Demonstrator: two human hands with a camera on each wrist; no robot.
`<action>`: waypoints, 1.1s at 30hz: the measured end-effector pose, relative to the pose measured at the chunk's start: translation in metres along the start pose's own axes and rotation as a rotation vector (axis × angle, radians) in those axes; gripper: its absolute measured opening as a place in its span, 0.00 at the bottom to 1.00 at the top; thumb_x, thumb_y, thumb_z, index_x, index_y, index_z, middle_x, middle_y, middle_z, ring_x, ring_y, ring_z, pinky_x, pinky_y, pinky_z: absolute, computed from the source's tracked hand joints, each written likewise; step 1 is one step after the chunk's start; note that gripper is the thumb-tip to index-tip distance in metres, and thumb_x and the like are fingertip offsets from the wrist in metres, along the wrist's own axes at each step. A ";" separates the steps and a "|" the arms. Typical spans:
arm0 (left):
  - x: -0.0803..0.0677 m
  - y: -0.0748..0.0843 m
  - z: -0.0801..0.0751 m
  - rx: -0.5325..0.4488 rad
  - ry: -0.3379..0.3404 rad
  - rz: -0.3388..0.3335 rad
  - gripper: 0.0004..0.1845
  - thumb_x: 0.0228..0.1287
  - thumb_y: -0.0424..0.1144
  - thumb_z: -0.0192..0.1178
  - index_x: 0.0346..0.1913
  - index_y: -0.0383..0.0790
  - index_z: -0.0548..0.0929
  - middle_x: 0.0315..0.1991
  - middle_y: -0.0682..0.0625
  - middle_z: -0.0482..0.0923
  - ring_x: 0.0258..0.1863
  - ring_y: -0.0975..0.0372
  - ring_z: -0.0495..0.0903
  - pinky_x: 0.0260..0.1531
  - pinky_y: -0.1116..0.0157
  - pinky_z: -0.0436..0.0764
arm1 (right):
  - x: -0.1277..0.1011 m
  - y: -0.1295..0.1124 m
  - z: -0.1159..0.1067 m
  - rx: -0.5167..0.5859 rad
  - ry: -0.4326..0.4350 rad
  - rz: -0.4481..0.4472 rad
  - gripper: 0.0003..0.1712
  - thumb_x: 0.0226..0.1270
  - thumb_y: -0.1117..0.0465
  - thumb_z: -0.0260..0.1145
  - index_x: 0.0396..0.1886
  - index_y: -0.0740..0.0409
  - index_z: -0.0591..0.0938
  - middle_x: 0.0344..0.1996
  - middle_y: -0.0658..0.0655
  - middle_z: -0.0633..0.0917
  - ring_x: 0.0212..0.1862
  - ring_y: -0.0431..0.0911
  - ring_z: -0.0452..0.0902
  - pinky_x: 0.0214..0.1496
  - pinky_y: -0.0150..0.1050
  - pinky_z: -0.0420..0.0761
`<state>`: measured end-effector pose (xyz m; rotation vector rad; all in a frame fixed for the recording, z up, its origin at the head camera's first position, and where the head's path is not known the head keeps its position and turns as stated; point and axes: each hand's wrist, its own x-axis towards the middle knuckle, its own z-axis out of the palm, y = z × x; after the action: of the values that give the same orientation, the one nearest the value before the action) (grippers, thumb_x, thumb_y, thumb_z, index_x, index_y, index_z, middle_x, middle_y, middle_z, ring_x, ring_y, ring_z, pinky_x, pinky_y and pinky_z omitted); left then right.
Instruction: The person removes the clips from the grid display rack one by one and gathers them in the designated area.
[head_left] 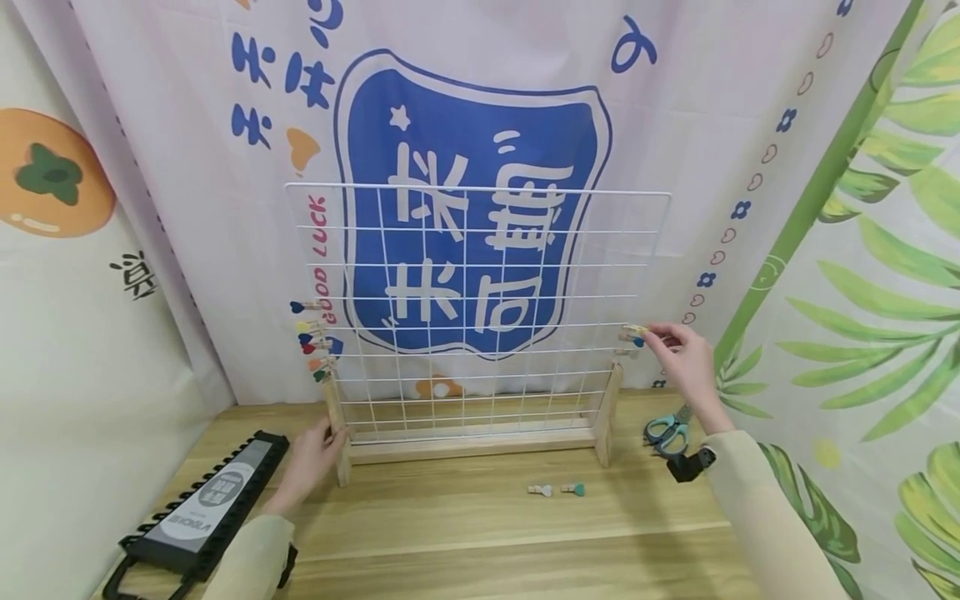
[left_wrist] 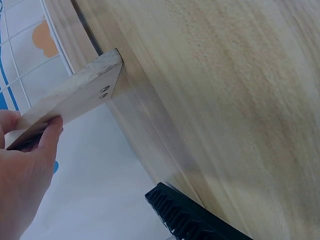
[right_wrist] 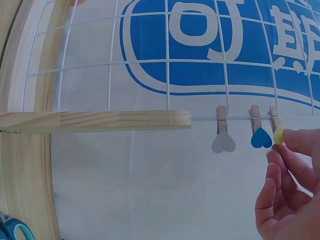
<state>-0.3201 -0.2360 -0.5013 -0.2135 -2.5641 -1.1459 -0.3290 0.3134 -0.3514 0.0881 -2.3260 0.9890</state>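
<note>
A white wire grid (head_left: 465,265) stands upright in a wooden stand (head_left: 472,447). My right hand (head_left: 684,364) is at the grid's right edge, where thumb and finger pinch a small clothespin with a yellow heart (right_wrist: 278,135). Beside it on the same edge wire hang a blue-heart clothespin (right_wrist: 261,137) and a grey-white-heart clothespin (right_wrist: 223,142). Low on the other side, my left hand (head_left: 313,457) grips the stand's left wooden post (left_wrist: 75,95), thumb on one face. Several heart clothespins (head_left: 306,339) in mixed colours line the grid's left edge above that hand.
Two more clothespins, one white-hearted (head_left: 540,491) and one teal-hearted (head_left: 573,490), lie on the wooden table (head_left: 450,533) before the stand. Teal scissors (head_left: 666,435) lie right of it, near my right wrist. A black-edged rack with a grey label (head_left: 217,500) lies at left. Printed curtain (head_left: 247,208) hangs behind.
</note>
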 end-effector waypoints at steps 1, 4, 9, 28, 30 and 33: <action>0.000 0.000 0.000 -0.001 0.000 0.002 0.08 0.71 0.32 0.57 0.42 0.28 0.77 0.44 0.27 0.84 0.42 0.44 0.86 0.33 0.59 0.87 | 0.000 0.000 0.000 0.001 0.002 0.003 0.20 0.73 0.51 0.62 0.48 0.66 0.84 0.42 0.66 0.86 0.34 0.24 0.69 0.35 0.15 0.70; 0.000 0.001 0.001 0.001 0.006 0.003 0.07 0.71 0.32 0.58 0.40 0.29 0.77 0.41 0.29 0.84 0.37 0.48 0.86 0.29 0.64 0.85 | 0.000 0.000 -0.001 -0.004 0.010 0.000 0.20 0.73 0.51 0.62 0.46 0.65 0.84 0.41 0.66 0.87 0.33 0.23 0.69 0.34 0.16 0.71; 0.000 0.000 0.001 0.000 0.007 0.002 0.07 0.71 0.32 0.58 0.40 0.28 0.77 0.41 0.29 0.84 0.37 0.48 0.86 0.30 0.63 0.86 | -0.001 -0.001 0.001 -0.012 0.049 -0.008 0.18 0.72 0.53 0.64 0.44 0.65 0.85 0.38 0.65 0.87 0.31 0.24 0.69 0.30 0.19 0.71; 0.000 0.000 0.001 0.018 0.037 0.045 0.07 0.70 0.31 0.59 0.34 0.30 0.76 0.39 0.28 0.85 0.35 0.46 0.86 0.28 0.61 0.85 | -0.016 0.000 -0.009 0.005 0.046 0.021 0.18 0.70 0.51 0.66 0.44 0.63 0.86 0.39 0.66 0.88 0.31 0.22 0.71 0.29 0.21 0.73; 0.000 -0.001 0.001 0.020 0.033 0.041 0.07 0.70 0.32 0.59 0.35 0.30 0.76 0.39 0.28 0.85 0.35 0.46 0.86 0.28 0.62 0.85 | -0.024 -0.001 -0.008 0.009 0.013 0.017 0.18 0.70 0.51 0.66 0.45 0.62 0.86 0.40 0.65 0.88 0.31 0.22 0.71 0.29 0.21 0.74; 0.000 -0.002 0.001 0.018 0.025 0.036 0.07 0.70 0.32 0.59 0.37 0.29 0.77 0.40 0.27 0.84 0.36 0.46 0.86 0.29 0.61 0.85 | -0.038 0.000 -0.001 0.022 -0.020 0.013 0.16 0.70 0.52 0.66 0.45 0.61 0.86 0.39 0.63 0.88 0.32 0.23 0.72 0.32 0.21 0.76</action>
<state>-0.3212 -0.2361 -0.5032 -0.2391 -2.5371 -1.1051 -0.2970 0.3078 -0.3717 0.0924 -2.3366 1.0239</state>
